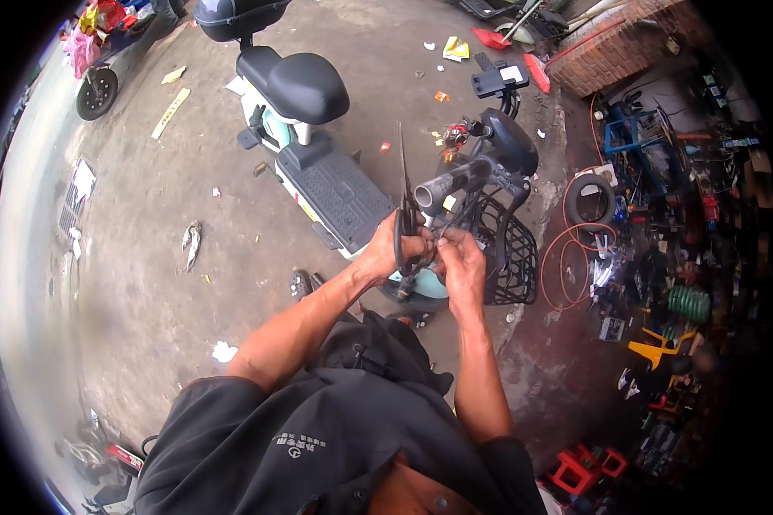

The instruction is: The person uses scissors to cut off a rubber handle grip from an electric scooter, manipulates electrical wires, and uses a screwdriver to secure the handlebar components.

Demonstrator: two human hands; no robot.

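A pale mint electric scooter with a black seat (pixel 307 86) and ridged footboard (pixel 326 189) stands in front of me. Near me a bare metal handlebar tube (pixel 445 184) points open-ended toward the left, above a black wire basket (pixel 511 257). My left hand (pixel 386 257) is closed around a bundle of black cables (pixel 404 225) just below the tube's end. Beside it, my right hand (pixel 458 266) pinches a thin dark cable at the front column, its fingertips close to those of my left. The exact point gripped is partly hidden by the fingers.
At right lie a tyre (pixel 588 199), an orange hose (pixel 563 275), a blue rack (pixel 627 142) and scattered tools along a brick wall (pixel 601 47). Another two-wheeler (pixel 99 90) stands at upper left. Litter (pixel 225 352) dots the concrete ground. A red plastic item (pixel 580 468) sits at lower right.
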